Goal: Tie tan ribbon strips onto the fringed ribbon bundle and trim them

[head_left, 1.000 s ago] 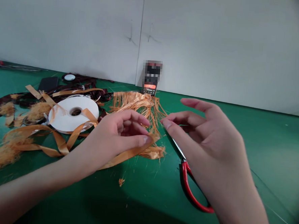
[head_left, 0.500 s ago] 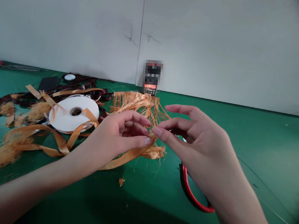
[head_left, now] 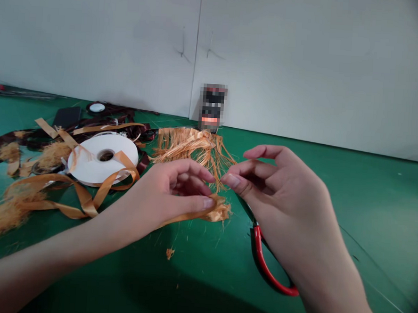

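Observation:
My left hand pinches an orange satin ribbon near its frayed end between thumb and fingers. To its right, the thumb and index finger of my right hand are pressed together; anything between them is too fine to make out. Just beyond both hands lies a fringed length of orange ribbon, its loose threads hanging toward me. Partly under my right hand is a pair of scissors with a red handle.
A white ribbon spool lies at left among orange ribbon loops, dark ribbon and clumps of loose thread. A blurred phone-like device leans against the white wall panel. A dark flat object sits at back left.
My right hand has moved to the right, away from my left fingertips, widening the gap between them. My left hand keeps its pinch on the ribbon and has shifted slightly right.

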Available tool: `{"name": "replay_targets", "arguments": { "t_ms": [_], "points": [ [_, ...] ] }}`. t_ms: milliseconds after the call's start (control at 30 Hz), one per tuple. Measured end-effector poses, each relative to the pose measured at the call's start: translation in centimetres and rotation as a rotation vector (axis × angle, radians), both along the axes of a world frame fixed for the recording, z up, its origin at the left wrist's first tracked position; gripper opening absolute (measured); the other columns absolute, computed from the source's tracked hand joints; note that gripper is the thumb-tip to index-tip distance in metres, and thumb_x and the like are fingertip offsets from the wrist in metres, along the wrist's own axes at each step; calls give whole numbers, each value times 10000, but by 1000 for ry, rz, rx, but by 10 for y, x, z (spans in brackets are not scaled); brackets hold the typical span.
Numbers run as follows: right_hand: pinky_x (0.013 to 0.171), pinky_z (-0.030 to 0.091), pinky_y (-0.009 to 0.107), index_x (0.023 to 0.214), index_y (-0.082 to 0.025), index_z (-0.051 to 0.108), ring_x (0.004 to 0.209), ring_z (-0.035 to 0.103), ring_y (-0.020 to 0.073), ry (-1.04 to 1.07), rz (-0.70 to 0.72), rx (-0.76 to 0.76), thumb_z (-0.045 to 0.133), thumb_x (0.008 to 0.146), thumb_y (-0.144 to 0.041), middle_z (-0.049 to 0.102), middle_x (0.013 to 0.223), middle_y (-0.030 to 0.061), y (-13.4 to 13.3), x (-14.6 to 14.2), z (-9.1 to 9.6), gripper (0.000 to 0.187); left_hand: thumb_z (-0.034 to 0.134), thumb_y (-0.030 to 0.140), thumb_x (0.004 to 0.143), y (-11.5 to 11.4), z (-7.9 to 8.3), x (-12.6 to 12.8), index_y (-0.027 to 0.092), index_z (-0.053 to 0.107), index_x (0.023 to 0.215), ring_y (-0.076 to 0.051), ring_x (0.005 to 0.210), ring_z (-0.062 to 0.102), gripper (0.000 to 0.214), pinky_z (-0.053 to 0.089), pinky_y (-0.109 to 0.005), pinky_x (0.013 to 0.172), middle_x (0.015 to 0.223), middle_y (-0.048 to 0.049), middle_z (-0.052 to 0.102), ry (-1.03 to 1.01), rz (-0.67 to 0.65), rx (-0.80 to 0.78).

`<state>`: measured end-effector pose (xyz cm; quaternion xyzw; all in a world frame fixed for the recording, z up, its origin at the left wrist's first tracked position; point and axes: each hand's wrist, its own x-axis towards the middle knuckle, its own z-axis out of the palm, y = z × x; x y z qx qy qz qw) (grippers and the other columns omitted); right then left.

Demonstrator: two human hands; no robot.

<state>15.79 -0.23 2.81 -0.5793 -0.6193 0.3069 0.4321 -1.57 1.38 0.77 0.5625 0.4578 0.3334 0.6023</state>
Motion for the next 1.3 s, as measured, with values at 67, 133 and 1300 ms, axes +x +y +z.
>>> {"name": "replay_targets", "arguments": {
  "t_ms": [67,133,1300],
  "points": [
    [656,556,288,836,-254,471,715,696,160,10,-3,2,661,807,-176,698,719,-11,0,0,0,207,800,225,707,0,0,0,224,679,874,-86,684,668,206,551,-165,647,723,47,707,12,0,4],
    [652,555,303,871,-259,461,691,692,165,26,-9,-6,673,806,-210,709,711,-17,0,0,0,227,800,225,706,0,1,0,223,679,872,-87,681,667,206,548,-163,641,722,47,708,26,7,11],
    [608,586,257,1072,-221,480,720,702,146,306,-32,-176,744,691,-187,669,945,18,-8,-12,3,465,767,253,770,-2,0,3,207,647,955,-113,835,629,225,506,-197,729,845,29,662,-35,191,97]
  ]
}}
